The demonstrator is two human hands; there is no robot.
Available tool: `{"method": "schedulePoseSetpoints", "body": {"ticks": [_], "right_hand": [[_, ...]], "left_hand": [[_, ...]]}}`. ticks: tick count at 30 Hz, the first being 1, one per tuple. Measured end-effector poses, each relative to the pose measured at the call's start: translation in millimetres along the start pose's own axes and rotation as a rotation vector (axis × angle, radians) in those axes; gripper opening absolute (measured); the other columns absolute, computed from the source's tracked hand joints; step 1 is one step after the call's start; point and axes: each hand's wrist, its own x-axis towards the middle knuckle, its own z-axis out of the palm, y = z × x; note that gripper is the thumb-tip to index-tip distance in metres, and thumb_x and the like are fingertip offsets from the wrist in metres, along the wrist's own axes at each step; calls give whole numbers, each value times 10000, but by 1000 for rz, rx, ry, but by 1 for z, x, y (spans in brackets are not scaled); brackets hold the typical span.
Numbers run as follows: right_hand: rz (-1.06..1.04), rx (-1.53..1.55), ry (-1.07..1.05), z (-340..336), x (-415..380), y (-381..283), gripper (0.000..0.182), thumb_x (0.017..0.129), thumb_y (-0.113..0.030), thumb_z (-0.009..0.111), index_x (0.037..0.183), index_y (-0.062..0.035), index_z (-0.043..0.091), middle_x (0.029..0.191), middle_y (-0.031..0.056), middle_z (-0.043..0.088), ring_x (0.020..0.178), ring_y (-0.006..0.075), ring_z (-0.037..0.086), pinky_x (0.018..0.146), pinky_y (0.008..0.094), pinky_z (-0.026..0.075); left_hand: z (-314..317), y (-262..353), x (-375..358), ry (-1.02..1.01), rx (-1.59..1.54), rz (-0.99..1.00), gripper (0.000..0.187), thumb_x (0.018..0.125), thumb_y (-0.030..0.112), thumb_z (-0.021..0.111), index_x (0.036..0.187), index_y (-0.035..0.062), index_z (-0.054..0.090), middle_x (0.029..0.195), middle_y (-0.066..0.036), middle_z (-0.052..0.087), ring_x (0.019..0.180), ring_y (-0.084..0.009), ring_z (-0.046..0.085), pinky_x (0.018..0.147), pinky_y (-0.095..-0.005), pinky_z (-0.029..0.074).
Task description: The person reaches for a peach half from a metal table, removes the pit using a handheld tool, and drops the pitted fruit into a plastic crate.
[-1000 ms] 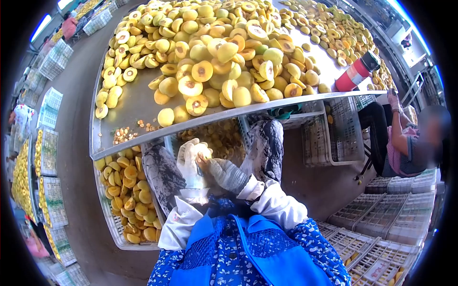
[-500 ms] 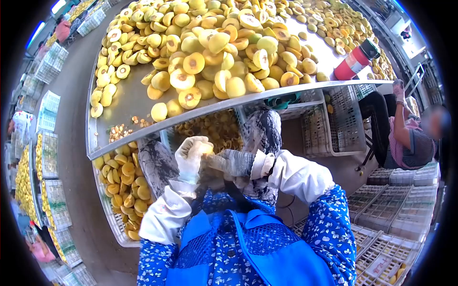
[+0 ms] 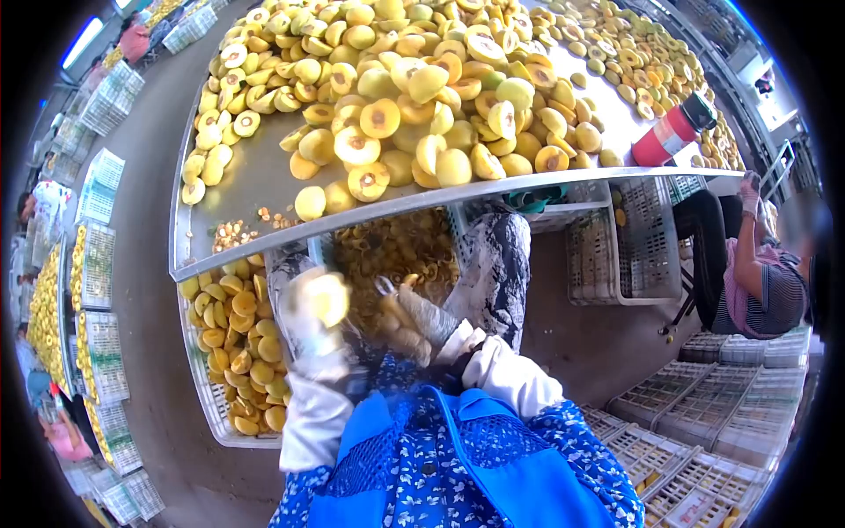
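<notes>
My left hand (image 3: 308,308), in a pale glove and smeared by motion, holds a yellow fruit half (image 3: 325,299) above my lap, beside the crate of fruit halves (image 3: 207,407). My right hand (image 3: 414,321), in a grey glove, is closed round a small tool with a looped metal tip (image 3: 385,285). A small orange-yellow piece shows by that tip. Both hands are below the metal table's edge (image 3: 352,214), apart from each other. Beneath them is a crate of yellow scraps (image 3: 396,251). Halved fruit (image 3: 378,119) is heaped on the table.
A red bottle (image 3: 669,132) stands near the table's right edge. At the right sits a co-worker (image 3: 764,286), one gloved hand at the table. Empty crates (image 3: 598,255) are under the table, with stacked crates (image 3: 704,396) at lower right. More crates (image 3: 97,264) line the left aisle.
My hands have moved apart. My left hand has moved left and down with the fruit half, now cut side showing. The tool's looped tip has come into view at my right hand.
</notes>
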Motion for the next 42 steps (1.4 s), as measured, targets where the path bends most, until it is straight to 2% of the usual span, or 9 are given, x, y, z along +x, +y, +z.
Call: {"method": "schedulePoseSetpoints", "body": {"ticks": [2, 6, 10, 17, 20, 22, 24, 28, 42], "right_hand": [[198, 274, 294, -26, -12, -8, 518, 850, -668, 411, 816, -163, 527, 521, -8, 438, 351, 131, 375, 337, 279, 348], [285, -236, 403, -31, 5, -3, 473, 838, -642, 473, 794, -184, 582, 600, -15, 495, 422, 166, 433, 429, 352, 428], [44, -255, 426, -1, 7, 6, 521, 842, -633, 473, 801, -122, 565, 560, 39, 551, 366, 169, 512, 277, 272, 354], [173, 57, 57, -97, 16, 24, 466, 864, -534, 510, 949, -80, 569, 730, 112, 612, 574, 303, 624, 440, 443, 505], [182, -290, 451, -41, -2, -5, 409, 883, -491, 503, 947, -91, 565, 752, 117, 598, 594, 333, 620, 426, 461, 500], [-95, -15, 108, -35, -3, -7, 343, 915, -489, 465, 791, -174, 517, 540, -31, 452, 370, 128, 403, 300, 278, 319], [-9, -123, 286, 1, -9, -36, 236, 958, -323, 455, 851, -141, 562, 605, 3, 515, 469, 145, 508, 347, 313, 359], [-1045, -1196, 352, 46, 9, -44, 243, 948, -235, 472, 890, -36, 598, 689, 175, 564, 623, 350, 557, 537, 411, 414], [-596, -1829, 352, 63, 13, -36, 527, 767, -117, 553, 1251, 17, 396, 887, 237, 502, 635, 393, 563, 525, 475, 443]], "left_hand": [[-136, -45, 16, 398, 513, 100, 253, 844, 229, 626, 964, 6, 615, 906, -87, 630, 848, -199, 627, 755, -309, 528], [-225, -40, 8, 147, 1706, 428, 365, 788, 289, 672, 1050, 50, 584, 1077, -188, 579, 933, -365, 587, 815, -405, 479], [-75, 40, 79, 36, 1128, 548, 452, 769, 323, 681, 1128, 81, 550, 1178, -178, 530, 1017, -349, 563, 827, -406, 481], [30, 10, 200, -977, 1425, 220, 629, 701, 510, 682, 1156, 104, 527, 1042, -167, 597, 1050, -339, 533, 875, -423, 430], [19, 9, 188, -657, 942, 130, 441, 773, 314, 689, 1134, 103, 548, 1013, -116, 613, 904, -256, 616, 793, -387, 495], [19, 33, 165, -476, 77, -315, 357, 825, 159, 627, 1166, 118, 528, 1019, -96, 608, 802, -216, 640, 698, -342, 545], [23, 56, 122, -409, -402, -252, 322, 871, 181, 569, 1169, 77, 507, 959, -123, 624, 736, -256, 652, 596, -334, 562], [13, 8, 85, -331, -566, -407, 486, 920, 417, 476, 1134, -17, 524, 998, -205, 622, 773, -349, 642, 651, -383, 562], [48, -19, 27, -17, -559, -343, 393, 880, 354, 523, 955, -25, 593, 851, -141, 617, 698, -242, 614, 614, -332, 522]]}}
